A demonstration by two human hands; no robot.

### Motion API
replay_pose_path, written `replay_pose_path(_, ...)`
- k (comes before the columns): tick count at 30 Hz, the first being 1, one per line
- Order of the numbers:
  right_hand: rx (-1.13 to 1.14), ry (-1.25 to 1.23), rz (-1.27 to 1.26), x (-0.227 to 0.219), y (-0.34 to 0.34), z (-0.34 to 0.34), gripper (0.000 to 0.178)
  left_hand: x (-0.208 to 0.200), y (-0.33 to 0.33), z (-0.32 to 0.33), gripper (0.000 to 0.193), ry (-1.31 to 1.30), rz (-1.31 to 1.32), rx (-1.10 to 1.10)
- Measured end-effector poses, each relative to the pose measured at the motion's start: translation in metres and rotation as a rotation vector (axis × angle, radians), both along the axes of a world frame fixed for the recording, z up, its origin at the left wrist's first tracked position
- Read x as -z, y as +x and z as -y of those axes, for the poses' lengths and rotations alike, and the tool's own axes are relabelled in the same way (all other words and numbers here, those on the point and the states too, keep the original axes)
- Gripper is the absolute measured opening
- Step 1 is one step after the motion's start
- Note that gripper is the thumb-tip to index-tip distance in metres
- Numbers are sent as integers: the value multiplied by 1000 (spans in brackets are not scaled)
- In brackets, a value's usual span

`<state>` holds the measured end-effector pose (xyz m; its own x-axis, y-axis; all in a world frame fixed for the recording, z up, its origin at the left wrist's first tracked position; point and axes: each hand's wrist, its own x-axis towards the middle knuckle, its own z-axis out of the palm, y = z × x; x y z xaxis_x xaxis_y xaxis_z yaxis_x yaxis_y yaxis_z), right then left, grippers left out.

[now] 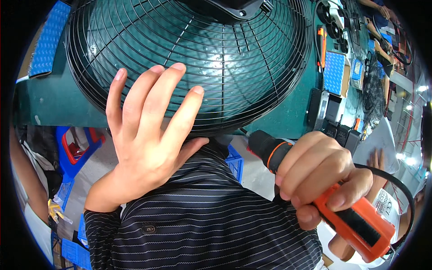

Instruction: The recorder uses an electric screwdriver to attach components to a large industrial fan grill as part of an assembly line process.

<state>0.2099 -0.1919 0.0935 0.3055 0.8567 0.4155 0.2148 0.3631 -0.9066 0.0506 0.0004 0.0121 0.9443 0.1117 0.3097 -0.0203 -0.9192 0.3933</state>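
A large round black wire fan guard (223,92) lies on the green tabletop (49,101), with a black motor housing (225,10) at its far side. My left hand (150,119) rests against the guard's near-left rim, fingers stretched and spread over the wires, thumb low by the near edge. My right hand (317,173) is wrapped round an orange and black electric screwdriver (355,227) with a cord at its rear end. The screwdriver's bit (244,132) points up and left at the guard's near rim; whether it touches a screw there is too small to tell.
At right, a blue patterned box (334,73), an orange tool (321,47) and black parts (330,110) crowd the table. Another blue box (47,40) stands at far left. Other people's hands (375,164) are at right; a blue stool (74,146) stands lower left.
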Motion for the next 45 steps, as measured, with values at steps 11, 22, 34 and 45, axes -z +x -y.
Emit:
replay_pose_path(11, 16, 320, -286, 4, 25, 43, 47, -32, 3, -50, 95, 107, -151, 91)
replay_pose_path(22, 967, 276, -121, 50, -16, 77, 41, -52, 12, -62, 97, 142, -257, 215)
replay_pose_path(34, 1044, 120, 60, 51, -11, 55, 39, -46, 27, -12, 94, 151, -150, 221)
replay_pose_path(45, 1086, 233, 109, 55, -9, 72, 38, -40, -13, -219, 20, 199, -89, -450)
